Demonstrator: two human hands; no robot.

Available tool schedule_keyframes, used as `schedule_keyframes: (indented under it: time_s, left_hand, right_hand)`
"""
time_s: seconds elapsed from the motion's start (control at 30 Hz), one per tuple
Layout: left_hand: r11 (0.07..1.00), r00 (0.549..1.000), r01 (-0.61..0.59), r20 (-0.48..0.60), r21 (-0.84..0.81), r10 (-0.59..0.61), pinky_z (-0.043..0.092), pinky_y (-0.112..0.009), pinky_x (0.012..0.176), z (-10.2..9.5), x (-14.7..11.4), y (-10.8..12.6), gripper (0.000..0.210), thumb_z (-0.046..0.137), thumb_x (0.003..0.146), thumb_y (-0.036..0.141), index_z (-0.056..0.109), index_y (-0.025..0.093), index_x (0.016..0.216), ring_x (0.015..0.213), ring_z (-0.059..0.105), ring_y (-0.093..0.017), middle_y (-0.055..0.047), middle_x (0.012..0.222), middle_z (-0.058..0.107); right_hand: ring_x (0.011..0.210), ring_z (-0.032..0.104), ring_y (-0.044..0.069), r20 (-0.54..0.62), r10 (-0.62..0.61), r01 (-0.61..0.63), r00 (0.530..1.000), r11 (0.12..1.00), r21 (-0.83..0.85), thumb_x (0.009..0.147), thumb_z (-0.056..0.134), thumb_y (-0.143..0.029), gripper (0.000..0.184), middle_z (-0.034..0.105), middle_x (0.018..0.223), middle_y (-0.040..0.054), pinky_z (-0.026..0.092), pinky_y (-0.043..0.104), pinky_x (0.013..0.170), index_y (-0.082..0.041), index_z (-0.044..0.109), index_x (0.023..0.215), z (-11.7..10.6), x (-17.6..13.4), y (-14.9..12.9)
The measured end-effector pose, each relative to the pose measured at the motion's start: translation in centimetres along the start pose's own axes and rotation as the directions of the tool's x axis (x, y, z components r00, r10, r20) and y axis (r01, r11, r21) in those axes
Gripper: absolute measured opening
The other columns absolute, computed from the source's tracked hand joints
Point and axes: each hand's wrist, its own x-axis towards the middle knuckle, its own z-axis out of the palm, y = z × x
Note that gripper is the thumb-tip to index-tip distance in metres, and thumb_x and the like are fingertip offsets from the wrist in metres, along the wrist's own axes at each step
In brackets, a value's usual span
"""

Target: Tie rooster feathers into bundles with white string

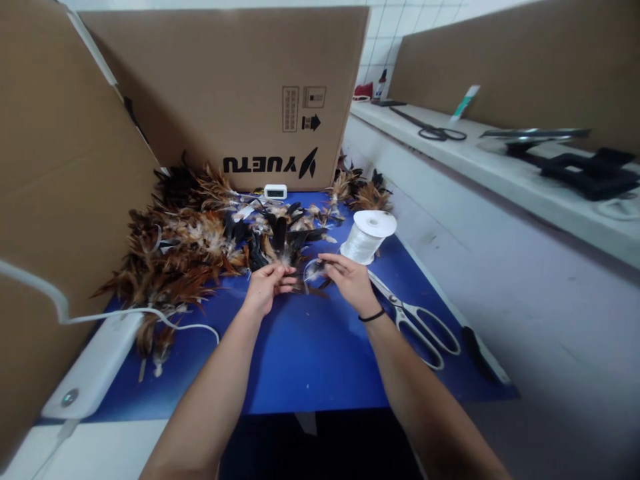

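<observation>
My left hand (265, 288) is closed in a pinch on the base of a bunch of dark feathers (280, 233), which fans out beyond the fingertips. A short gap to the right, my right hand (354, 288) pinches a small feather (314, 272) with pale fluff at its base. A thin whitish strip curves beside that feather; where it leads is blurred. Just behind the right hand stands a spool of white ribbon (361, 243). Large white-handled scissors (413, 321) lie right of the wrist, their blade tips hidden behind the hand.
Brown feather bunches (175, 257) heap along the left, with more feathers (370, 195) at the back right. A cardboard box (215, 87) walls the back, before it a small digital display (275, 192). A power bank (95, 367) with a cable, a black-handled tool (480, 353) and a ledge (480, 163) flank the blue mat (310, 373).
</observation>
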Motion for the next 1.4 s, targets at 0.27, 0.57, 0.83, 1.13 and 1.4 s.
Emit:
schedule_keyframes:
  time_s: [0.27,0.57,0.83,1.13,1.4]
  left_hand:
    - [0.978,0.973,0.179,0.128,0.111,-0.192,0.047,-0.016,0.038,0.7,-1.6,0.4,0.028,0.076,0.066,0.034,0.064,0.012,0.079,0.059,0.067,-0.014,-0.009,0.087,0.069]
    - [0.972,0.962,0.15,0.202,0.179,-0.185,0.043,-0.016,0.043,1.1,-1.8,-0.1,0.031,0.076,0.067,0.037,0.068,0.008,0.073,0.046,0.052,-0.005,-0.003,0.061,0.062]
    - [0.998,0.977,0.004,0.212,0.066,-0.018,0.035,-0.017,0.048,0.1,-1.6,0.9,0.023,0.071,0.074,0.034,0.069,0.012,0.072,0.045,0.047,-0.004,-0.001,0.054,0.059]
    - [0.992,0.95,0.072,0.297,0.101,-0.099,0.032,-0.017,0.044,0.7,-1.7,-0.1,0.025,0.07,0.075,0.036,0.069,0.011,0.073,0.043,0.044,-0.004,-0.002,0.056,0.059]
    - [0.968,0.913,0.21,0.327,0.14,-0.246,0.03,-0.016,0.036,1.2,-2.0,-0.4,0.031,0.075,0.067,0.04,0.068,0.01,0.071,0.044,0.048,-0.004,-0.006,0.071,0.066]
  right_hand:
    - [0.111,0.058,0.017,0.022,-0.314,0.303,0.949,0.893,-0.332,0.087,0.046,-0.018,0.031,0.064,0.118,0.0073,0.045,0.036,0.1,-0.02,0.064,0.112,0.5,-0.2,1.5]
    - [0.118,0.054,0.019,0.125,-0.435,0.445,0.892,0.79,-0.423,0.085,0.041,-0.009,0.039,0.059,0.124,0.011,0.043,0.039,0.103,-0.017,0.057,0.12,1.2,-0.4,1.8]
    - [0.098,0.062,0.021,-0.145,-0.31,0.221,0.939,0.872,-0.437,0.083,0.047,-0.014,0.036,0.057,0.118,0.0126,0.054,0.037,0.082,-0.019,0.059,0.117,-0.6,0.4,2.6]
    - [0.055,0.046,0.007,0.218,0.082,-0.138,0.973,0.957,0.256,0.077,0.065,-0.039,0.027,0.057,0.071,-0.0003,0.039,0.022,0.05,-0.016,0.065,0.092,1.1,-0.6,-0.5]
    - [0.047,0.043,0.007,0.136,0.101,-0.142,0.986,0.93,0.338,0.07,0.072,-0.038,0.026,0.052,0.053,-0.0045,0.035,0.022,0.046,-0.015,0.062,0.072,1.0,-1.2,-0.7]
